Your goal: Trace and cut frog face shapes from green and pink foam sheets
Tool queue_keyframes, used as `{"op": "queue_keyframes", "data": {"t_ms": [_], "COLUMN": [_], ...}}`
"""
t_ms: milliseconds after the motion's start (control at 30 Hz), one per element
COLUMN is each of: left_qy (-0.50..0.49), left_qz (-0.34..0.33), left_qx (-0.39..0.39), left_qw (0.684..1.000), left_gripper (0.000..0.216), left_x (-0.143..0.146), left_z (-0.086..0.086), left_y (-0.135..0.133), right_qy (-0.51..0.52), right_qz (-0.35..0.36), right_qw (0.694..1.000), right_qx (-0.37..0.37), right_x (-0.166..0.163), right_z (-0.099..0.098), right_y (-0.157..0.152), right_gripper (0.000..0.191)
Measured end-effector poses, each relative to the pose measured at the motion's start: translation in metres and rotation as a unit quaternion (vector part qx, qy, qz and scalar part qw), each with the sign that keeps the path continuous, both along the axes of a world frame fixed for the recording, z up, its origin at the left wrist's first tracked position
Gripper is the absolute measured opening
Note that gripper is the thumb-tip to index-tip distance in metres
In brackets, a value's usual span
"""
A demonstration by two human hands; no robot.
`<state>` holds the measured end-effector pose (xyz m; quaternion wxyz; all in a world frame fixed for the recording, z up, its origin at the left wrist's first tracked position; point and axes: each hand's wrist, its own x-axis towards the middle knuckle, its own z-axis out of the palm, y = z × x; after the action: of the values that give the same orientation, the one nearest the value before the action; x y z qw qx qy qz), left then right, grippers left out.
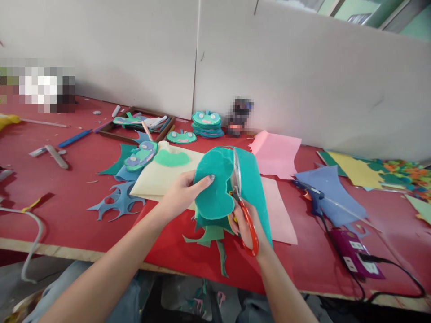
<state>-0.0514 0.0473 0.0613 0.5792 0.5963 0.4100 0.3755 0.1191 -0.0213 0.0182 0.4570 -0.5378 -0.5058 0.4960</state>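
My left hand point(191, 190) pinches a teal felt piece point(215, 197) with a rounded, lobed outline, thumb on top. In my right hand point(247, 220) are red-handled scissors point(249, 226), their blades pointing away from me along the piece's right edge. Whether the blades are apart is hard to make out. Behind lies a larger teal felt sheet point(252, 179). Cream felt point(151, 181) with a light green felt shape point(172, 157) on it is to the left. Green felt scraps point(208, 235) hang below the piece.
Frog-face cutouts point(206, 123) are stacked at the back beside a wooden tray point(134, 132) of markers. Pink felt point(278, 154), blue felt point(340, 197), a glue gun point(313, 197) and a purple power strip point(355, 253) with cords lie right. Blue scraps point(117, 199) lie left.
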Motion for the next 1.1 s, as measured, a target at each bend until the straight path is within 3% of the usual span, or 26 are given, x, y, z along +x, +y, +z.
{"op": "queue_keyframes", "data": {"t_ms": [200,600,1100], "left_qy": [-0.021,0.026,0.062], "left_qz": [0.05,0.049,0.04], "left_qx": [0.039,0.063,0.029], "left_qw": [0.998,0.996,0.997], "left_gripper": [0.029,0.03,0.034], "left_x": [0.001,-0.003,-0.016], "left_z": [-0.002,0.002,0.007], "left_y": [0.001,0.003,0.01], "right_qy": [-0.007,-0.027,-0.09], "right_qz": [-0.008,-0.002,0.007], "right_qw": [1.0,0.999,0.996], "right_qx": [-0.017,-0.025,0.009], "right_x": [-0.003,-0.003,0.002], "right_z": [0.004,0.007,0.002], "right_y": [-0.001,-0.002,0.0], "right_gripper": [0.033,0.034,0.034]}}
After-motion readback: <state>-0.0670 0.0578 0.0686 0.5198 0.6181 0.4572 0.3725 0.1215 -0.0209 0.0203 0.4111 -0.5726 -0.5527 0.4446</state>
